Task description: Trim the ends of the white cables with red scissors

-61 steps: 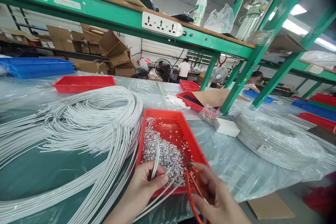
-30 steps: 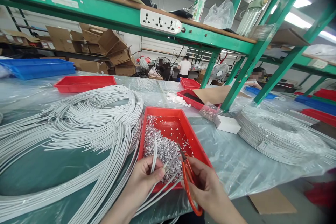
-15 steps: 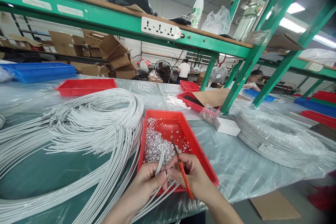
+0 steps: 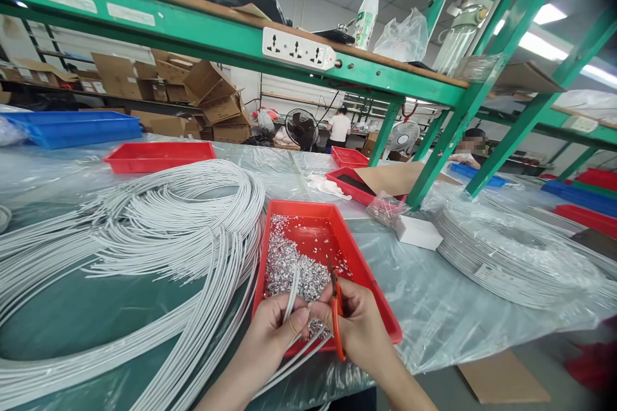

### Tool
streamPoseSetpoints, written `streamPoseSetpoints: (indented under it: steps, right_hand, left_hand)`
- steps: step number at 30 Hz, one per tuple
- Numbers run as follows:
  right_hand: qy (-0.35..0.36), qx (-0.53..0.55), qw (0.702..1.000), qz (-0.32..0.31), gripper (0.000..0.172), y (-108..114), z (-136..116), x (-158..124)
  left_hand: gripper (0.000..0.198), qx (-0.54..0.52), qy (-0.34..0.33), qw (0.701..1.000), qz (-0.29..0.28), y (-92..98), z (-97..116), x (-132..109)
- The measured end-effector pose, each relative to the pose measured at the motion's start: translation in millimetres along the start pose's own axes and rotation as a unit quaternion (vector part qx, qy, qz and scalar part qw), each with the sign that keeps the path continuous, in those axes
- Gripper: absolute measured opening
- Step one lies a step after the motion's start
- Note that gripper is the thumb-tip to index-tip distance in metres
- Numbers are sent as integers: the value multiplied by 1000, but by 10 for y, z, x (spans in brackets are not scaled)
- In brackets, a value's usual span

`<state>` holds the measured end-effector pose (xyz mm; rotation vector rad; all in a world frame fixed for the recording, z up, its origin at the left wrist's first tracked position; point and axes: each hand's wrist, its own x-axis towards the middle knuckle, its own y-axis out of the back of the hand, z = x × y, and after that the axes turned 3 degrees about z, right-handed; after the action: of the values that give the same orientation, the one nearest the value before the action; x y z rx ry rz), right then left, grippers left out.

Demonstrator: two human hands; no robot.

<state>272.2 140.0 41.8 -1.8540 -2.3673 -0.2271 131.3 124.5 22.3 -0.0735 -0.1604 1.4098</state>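
My left hand (image 4: 279,327) is closed round a few thin white cables (image 4: 292,289), whose ends stick up past the thumb. Orange-handled scissors (image 4: 337,318) rest in my right hand (image 4: 359,321), their dark pointed tip aimed up and away. The right thumb and forefinger pinch close against the left fingertips; whatever lies between them is too small to make out. Both hands are over the near end of a red tray (image 4: 369,282) holding a heap of small shiny metal pieces (image 4: 284,260). More cables trail below the hands toward the table's front edge.
Large coils of white cable (image 4: 193,205) cover the left of the table. At right lie a wrapped coil (image 4: 511,263) and a white box (image 4: 418,232). A green shelf frame (image 4: 193,35) with a power strip (image 4: 299,49) crosses above. Red trays (image 4: 161,157) stand further back.
The scissors have turned more upright in my right hand, their tip shifting right and their handle left. Both hands stay close together over the tray.
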Motion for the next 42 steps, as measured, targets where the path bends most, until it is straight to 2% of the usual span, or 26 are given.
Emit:
streamPoseSetpoints:
  steps: [3,5,9,13,16,19,22,26,30,33,35,38,42]
  right_hand:
    - [11,17,1000,20,30,-37,41,6]
    - [23,8,1000,19,25,-33,57,20]
    - [85,-45,995,15,13,41,52,35]
    - [191,-91,977,19,17,77,53,24]
    - [229,-74,970,11,15,15,95,32]
    - [209,-38,977,9,11,-66,144,65]
    - [155,-23,988,-15,14,-84,152,105]
    - [104,-64,992,-13,15,-3,99,123]
    - [85,-102,991,-22,17,60,47,106]
    - [62,-111,991,-29,27,67,27,102]
    - [63,-124,990,-33,31,78,8,109]
    - [99,-166,981,-37,31,127,-34,119]
    - [155,-209,965,-30,25,181,-70,103]
  left_hand:
    - [29,6,-12,999,31,-42,-10,-22]
    - [31,8,-3,999,31,-46,2,-17]
    - [37,-17,18,1000,-15,9,27,33]
    - [36,-95,50,993,-53,70,-6,57]
    - [37,-137,79,984,-78,88,-39,44]
    - [37,-161,80,980,-88,97,-57,32]
    - [36,-156,75,983,-68,96,-46,34]
    - [37,-133,93,986,-32,71,3,32]
    - [37,-108,87,990,-36,57,21,25]
    - [36,-91,87,991,-42,63,7,25]
    - [36,-84,88,992,-46,62,2,19]
    - [34,-68,54,995,-46,38,2,5]
    - [31,-85,23,996,-1,-7,-6,18]
